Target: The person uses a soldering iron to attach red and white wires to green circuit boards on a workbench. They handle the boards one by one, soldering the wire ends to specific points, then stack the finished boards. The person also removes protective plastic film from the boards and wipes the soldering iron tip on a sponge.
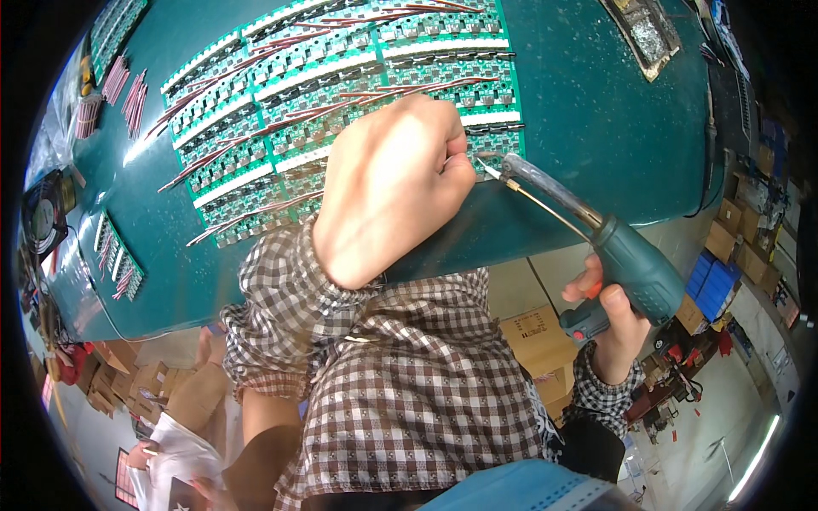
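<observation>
A shallow tray (pixel 646 38) with silvery, crusted residue in it lies at the far right of the green table (pixel 588 128). The dark-green soldering gun (pixel 639 268), with its grey metal barrel and thin feed tube, is clamped in the right hand (pixel 626 328) at the near edge. Its long axis slants up and leftward, the tip pointing toward the left hand (pixel 396 183), whose fingers curl together over green circuit boards (pixel 302 64), on what I cannot tell.

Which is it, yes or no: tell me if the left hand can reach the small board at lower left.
Probably yes: between the left hand and the small board lie only low circuit boards, wires and green table.
</observation>
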{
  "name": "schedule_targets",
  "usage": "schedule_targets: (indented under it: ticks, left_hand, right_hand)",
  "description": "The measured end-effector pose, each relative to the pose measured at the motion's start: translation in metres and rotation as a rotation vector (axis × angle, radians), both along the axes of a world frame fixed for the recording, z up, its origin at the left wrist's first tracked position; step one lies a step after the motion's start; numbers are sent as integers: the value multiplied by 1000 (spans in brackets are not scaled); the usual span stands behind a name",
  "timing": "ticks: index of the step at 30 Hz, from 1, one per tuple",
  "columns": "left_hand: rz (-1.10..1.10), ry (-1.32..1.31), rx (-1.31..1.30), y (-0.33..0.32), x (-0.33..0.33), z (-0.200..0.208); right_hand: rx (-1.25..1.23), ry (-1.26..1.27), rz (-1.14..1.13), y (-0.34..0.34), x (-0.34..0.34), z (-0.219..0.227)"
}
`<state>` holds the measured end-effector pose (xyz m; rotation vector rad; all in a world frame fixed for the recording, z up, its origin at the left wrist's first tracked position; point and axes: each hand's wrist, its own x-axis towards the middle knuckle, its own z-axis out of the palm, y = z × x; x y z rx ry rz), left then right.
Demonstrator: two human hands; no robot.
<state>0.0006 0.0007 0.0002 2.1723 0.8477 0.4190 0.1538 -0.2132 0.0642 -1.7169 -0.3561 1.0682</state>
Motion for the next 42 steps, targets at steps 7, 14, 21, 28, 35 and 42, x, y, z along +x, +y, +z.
schedule_targets:
  ticks: [7,14,21,28,35,42]
  left_hand:
    - [1,35,-7,0,1,2]
    - [-3,17,-18,0,1,0]
    - [10,46,3,-3,0,6]
    - [48,28,83,-11,0,2]
    - [62,-8,68,-12,0,2]
    - [71,-26,88,-13,1,-1]
  right_hand:
    - [13,-17,-34,-2,-1,0]
    - [29,21,-31,-4,2,1]
    - [49,40,-27,-4,3,0]
    - [6,-66,-19,-4,0,-3]
    - [3,-84,-7,-2,-1,-3]
    - [-33,-89,11,0,-2,-1]
